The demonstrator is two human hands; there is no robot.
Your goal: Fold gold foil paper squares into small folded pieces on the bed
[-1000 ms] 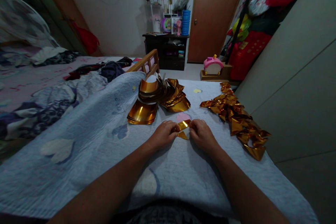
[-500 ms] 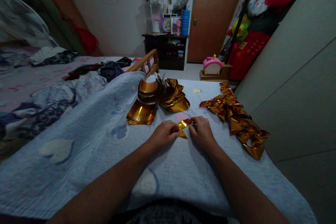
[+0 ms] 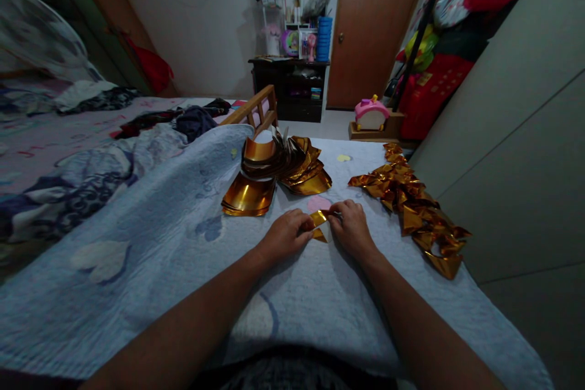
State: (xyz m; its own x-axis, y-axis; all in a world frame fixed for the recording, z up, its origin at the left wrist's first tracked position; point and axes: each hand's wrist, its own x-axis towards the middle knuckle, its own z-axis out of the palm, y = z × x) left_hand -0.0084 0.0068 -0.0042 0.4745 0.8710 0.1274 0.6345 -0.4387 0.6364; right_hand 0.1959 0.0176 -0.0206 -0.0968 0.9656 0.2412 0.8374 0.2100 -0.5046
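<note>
A small piece of gold foil paper (image 3: 319, 222) lies folded on the light blue quilt (image 3: 183, 256) in front of me. My left hand (image 3: 287, 234) pinches its left side with curled fingers. My right hand (image 3: 351, 226) presses and pinches its right side, fingers closed over the fold. Just beyond my hands sits a stack of flat gold foil sheets (image 3: 249, 196), with a curled heap of more sheets (image 3: 287, 161) behind it.
A long pile of folded gold foil pieces (image 3: 411, 204) runs along the quilt's right side, next to a grey wardrobe wall (image 3: 516, 134). Crumpled bedding (image 3: 91, 170) lies to the left. A wooden bed rail (image 3: 256, 108), dark shelf (image 3: 292, 85) and door (image 3: 370, 24) stand farther off.
My right hand has moved slightly left and up over the gold paper, covering more of it. The paper looks more tightly folded. My left hand has barely moved.
</note>
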